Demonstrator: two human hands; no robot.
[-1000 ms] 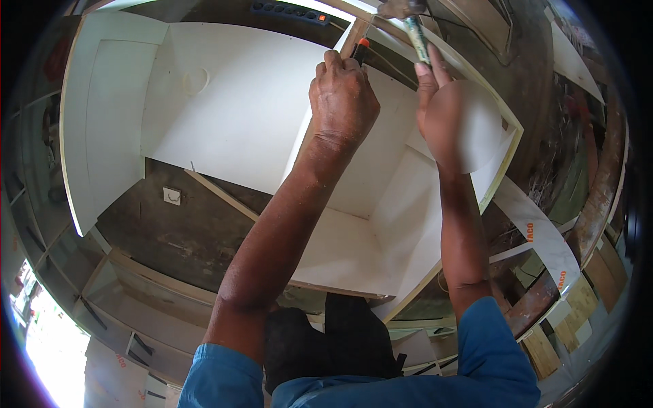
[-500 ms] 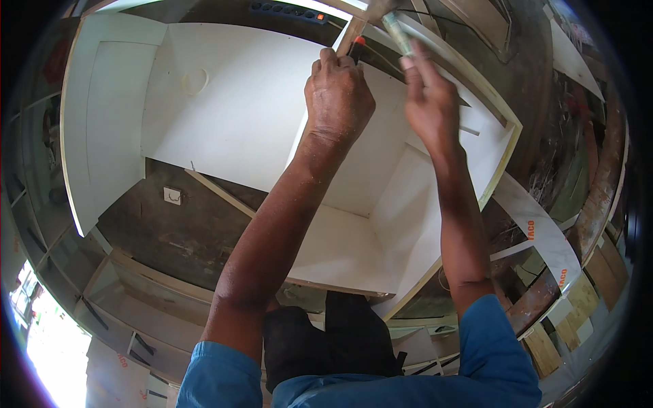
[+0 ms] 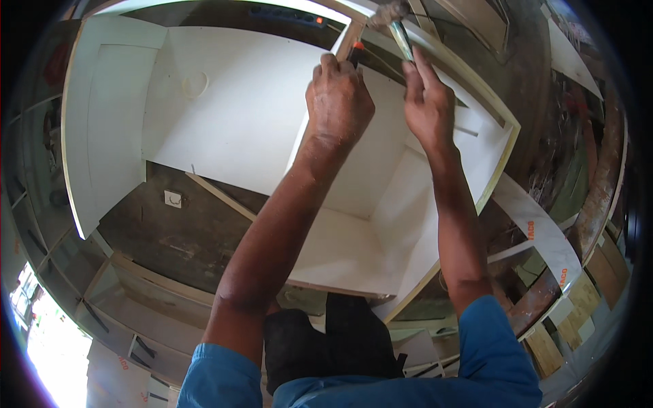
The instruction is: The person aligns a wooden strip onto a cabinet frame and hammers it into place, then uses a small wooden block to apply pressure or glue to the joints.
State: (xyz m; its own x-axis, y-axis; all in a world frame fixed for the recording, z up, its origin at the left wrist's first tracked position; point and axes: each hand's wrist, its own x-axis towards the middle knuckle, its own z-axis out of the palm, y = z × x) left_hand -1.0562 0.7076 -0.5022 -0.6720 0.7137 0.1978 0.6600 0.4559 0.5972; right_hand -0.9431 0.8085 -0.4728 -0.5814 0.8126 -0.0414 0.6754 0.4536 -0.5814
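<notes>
My right hand (image 3: 430, 102) is closed around the greenish handle of a hammer (image 3: 401, 41), whose dark, worn head is at the top of the view. To its left, my left hand (image 3: 339, 96) is wrapped round a black-handled hand tool (image 3: 356, 52) with an orange-red end. The rest of that tool is hidden by the fingers, so its kind is unclear. It sits beside the narrow wooden edge of a white divider panel (image 3: 349, 37). Both hands are over the far side of a white cabinet carcass (image 3: 231, 88), and the hammer head is apart from the tool.
A blue power strip (image 3: 289, 16) with a lit orange switch lies beyond the cabinet. A white socket plate (image 3: 173, 198) shows on the dark surface through the cabinet's opening. At right are wood offcuts (image 3: 578, 309) and a curved white board (image 3: 537, 217).
The hammer, blurred before, now shows more sharply, its head slightly lower and to the right. My left hand and the tool in it have hardly moved.
</notes>
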